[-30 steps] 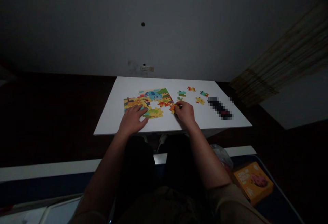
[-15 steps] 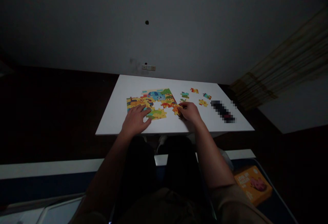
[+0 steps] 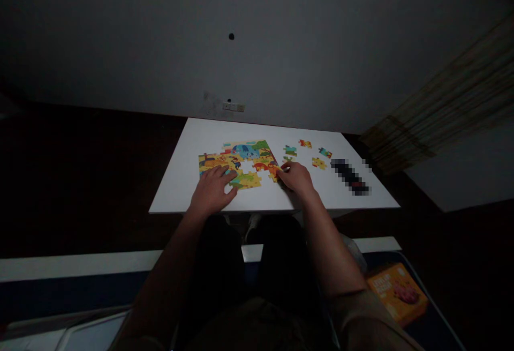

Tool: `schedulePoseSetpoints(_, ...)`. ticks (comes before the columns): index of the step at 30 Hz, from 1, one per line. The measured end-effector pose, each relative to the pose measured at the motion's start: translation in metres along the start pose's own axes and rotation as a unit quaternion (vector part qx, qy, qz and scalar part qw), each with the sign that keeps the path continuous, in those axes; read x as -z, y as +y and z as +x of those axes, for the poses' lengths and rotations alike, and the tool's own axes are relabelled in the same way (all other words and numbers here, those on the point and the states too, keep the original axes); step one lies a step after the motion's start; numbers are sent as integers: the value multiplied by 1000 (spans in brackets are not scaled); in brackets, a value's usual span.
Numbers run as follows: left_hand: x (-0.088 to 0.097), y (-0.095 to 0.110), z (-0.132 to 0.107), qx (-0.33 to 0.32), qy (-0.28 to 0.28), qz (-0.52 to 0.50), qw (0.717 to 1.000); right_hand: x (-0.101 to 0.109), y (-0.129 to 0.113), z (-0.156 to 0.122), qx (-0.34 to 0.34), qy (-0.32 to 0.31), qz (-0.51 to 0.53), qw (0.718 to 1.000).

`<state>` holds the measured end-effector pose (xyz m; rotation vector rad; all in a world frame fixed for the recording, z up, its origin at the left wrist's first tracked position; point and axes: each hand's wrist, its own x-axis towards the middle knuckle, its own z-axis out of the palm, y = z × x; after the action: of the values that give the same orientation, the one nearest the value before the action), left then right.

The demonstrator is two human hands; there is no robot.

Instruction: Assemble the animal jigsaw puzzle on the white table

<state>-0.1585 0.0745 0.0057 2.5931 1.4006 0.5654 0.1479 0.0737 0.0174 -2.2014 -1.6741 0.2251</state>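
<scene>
White and smooth-topped, the long rectangular table point(image 3: 172, 193) stands against a grey wall point(image 3: 305, 45), with a pale socket strip point(image 3: 233, 106) behind its far edge. On its left half lies a colourful, partly joined jigsaw point(image 3: 247, 151), a gap near its middle. The left hand point(image 3: 212, 187) is spread flat over its near left part, covering some of the picture. The right hand point(image 3: 297, 177) pinches an orange-and-yellow jigsaw piece point(image 3: 274, 172) at the puzzle's right side and partly blocks a small green piece point(image 3: 288, 158) just beyond. Farther right lie four loose multicoloured pieces point(image 3: 319, 163), then a long dark object point(image 3: 349, 176), too pixelated for me to identify. Near right, the forearm partly hides a clear plastic bag point(image 3: 356, 253) beside an orange box point(image 3: 398, 293). A yellowish striped curtain point(image 3: 441, 94) hangs far right.
</scene>
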Motion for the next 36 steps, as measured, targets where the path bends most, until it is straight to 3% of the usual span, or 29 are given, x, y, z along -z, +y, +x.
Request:
schedulePoseSetpoints(4,-1,0,0,-2,6,4,1000,2,-6,-12,7,29,-39,999)
schedulePoseSetpoints(10,0,1,1,-5,3,8,1000,4,-7,-37,147,23,-50,988)
schedulePoseSetpoints(22,2,4,4,-2,-4,0,1000,5,-5,-43,134,6,-70,989)
schedulePoseSetpoints(31,3,4,5,-6,-6,-3,1000,20,3,-51,175,-44,-104,978)
schedulePoseSetpoints(36,2,3,5,-8,-6,-2,1000,18,1,-55,159,-29,-103,981)
